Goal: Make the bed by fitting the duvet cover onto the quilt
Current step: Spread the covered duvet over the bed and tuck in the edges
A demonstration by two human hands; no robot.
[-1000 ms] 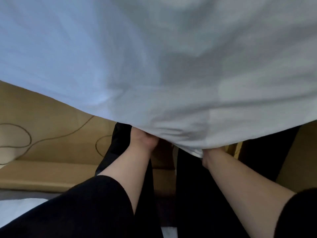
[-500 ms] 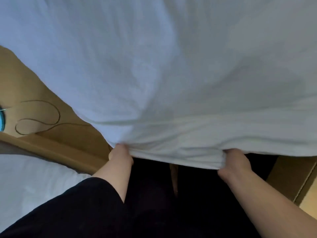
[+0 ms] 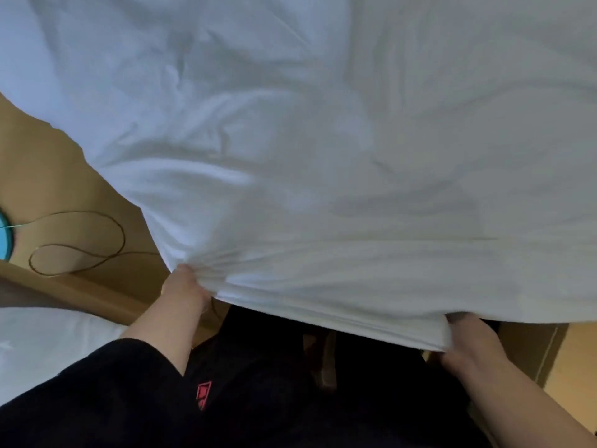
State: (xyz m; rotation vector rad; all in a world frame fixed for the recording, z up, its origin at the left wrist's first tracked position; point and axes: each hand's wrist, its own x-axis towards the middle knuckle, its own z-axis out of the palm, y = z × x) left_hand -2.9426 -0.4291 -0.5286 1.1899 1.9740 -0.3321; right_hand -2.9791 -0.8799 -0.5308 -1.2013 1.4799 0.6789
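A white duvet cover (image 3: 323, 156) fills most of the head view, held up in the air and stretched across from the top edge down to a lower hem that runs between the two hands. The left hand (image 3: 184, 287) grips that hem at its left end — the fingers are curled into the cloth, which bunches into tight radiating folds just above the knuckles. The right hand (image 3: 466, 339) holds the hem further along to the right, thumb and fingers pinching a folded, layered edge of the fabric. Between the hands the hem sags only slightly and the cloth above it is smooth with soft creases. Whether the quilt is already inside cannot be told from here.

Below the hem are the person's dark clothes (image 3: 258, 399) (a small red mark shows on them) and a black sleeve (image 3: 97, 389) on the left arm. To the left, behind the hanging cloth, lies a tan wooden surface (image 3: 48, 176) with a thin looped cord (image 3: 80, 244) on it and a turquoise round object (image 3: 5, 236) cut off by the picture's left edge. A patch of white bedding (image 3: 42, 347) shows at the lower left — just beside the sleeve.
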